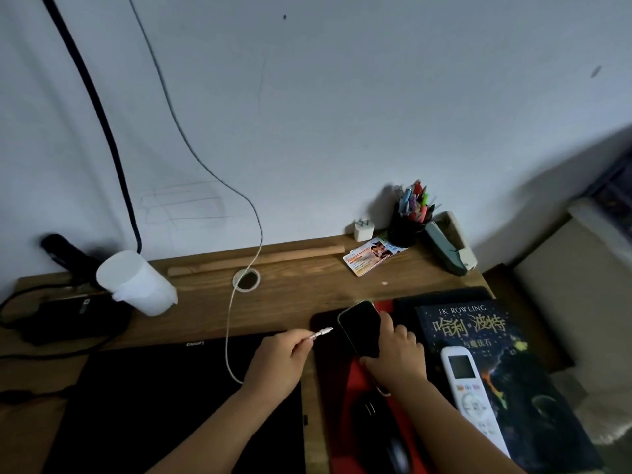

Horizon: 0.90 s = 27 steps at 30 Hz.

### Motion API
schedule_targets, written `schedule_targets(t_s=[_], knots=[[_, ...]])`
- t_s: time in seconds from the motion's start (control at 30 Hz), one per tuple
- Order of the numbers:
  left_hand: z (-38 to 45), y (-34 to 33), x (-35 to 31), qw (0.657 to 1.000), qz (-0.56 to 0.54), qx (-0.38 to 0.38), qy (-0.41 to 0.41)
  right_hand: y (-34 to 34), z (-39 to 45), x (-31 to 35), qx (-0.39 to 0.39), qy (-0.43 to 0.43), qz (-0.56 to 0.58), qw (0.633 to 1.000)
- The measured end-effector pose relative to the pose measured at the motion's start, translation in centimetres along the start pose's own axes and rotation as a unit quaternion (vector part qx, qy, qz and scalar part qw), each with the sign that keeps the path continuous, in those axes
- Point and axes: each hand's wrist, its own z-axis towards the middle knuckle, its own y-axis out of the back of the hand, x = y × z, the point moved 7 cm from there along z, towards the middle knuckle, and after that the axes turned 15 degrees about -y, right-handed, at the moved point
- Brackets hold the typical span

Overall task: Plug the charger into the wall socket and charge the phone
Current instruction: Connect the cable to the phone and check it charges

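My right hand (396,354) grips a dark phone (360,328), its screen off, tilted up over the red mouse pad (355,378). My left hand (277,364) pinches the white charging cable (228,336) just behind its plug tip (325,331). The tip points at the phone's left edge with a small gap between them. The cable loops back past my left wrist, runs to the round grommet hole (246,279) in the desk, then climbs the wall. A white charger cube (361,229) stands at the back of the desk, prongs up. No wall socket is in view.
A closed black laptop (171,398) lies front left. A white jug (140,285) and a black power brick (75,319) sit at the left. A book (496,364) with a white remote (475,391) lies right. Pen cup (408,224), cards (371,256), wooden stick (256,260) line the back. A mouse (379,425) lies near.
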Motion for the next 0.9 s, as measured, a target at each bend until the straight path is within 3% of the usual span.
schedule_targets(t_s=[0.17,0.3,0.37,0.47,0.6,0.77,0.9], knots=[[-0.5,-0.4,0.0,1.0,-0.005,-0.003,-0.002,0.5,1.0,-0.2,0.078,-0.039,0.119,0.989],[-0.8,0.0,-0.3,1.0,-0.011,-0.02,-0.009,1.5,0.8,-0.3,0.136,-0.054,0.265,0.953],[-1.0,0.2,-0.8,0.999,-0.039,-0.029,-0.015,2.4,0.0,-0.2,0.172,-0.072,0.379,0.907],[-1.5,0.8,-2.2,0.995,-0.076,-0.049,-0.036,3.7,-1.9,0.6,0.25,-0.093,0.539,0.799],[-2.3,2.6,-4.5,0.986,-0.087,-0.114,-0.086,4.9,-3.4,1.8,0.276,-0.106,0.674,0.677],[-3.6,4.7,-6.3,0.97,-0.063,-0.183,-0.147,5.5,-4.4,2.8,0.278,-0.114,0.754,0.585],[-4.5,5.3,-7.3,0.961,-0.011,-0.201,-0.191,6.0,-5.5,3.6,0.274,-0.095,0.784,0.549]])
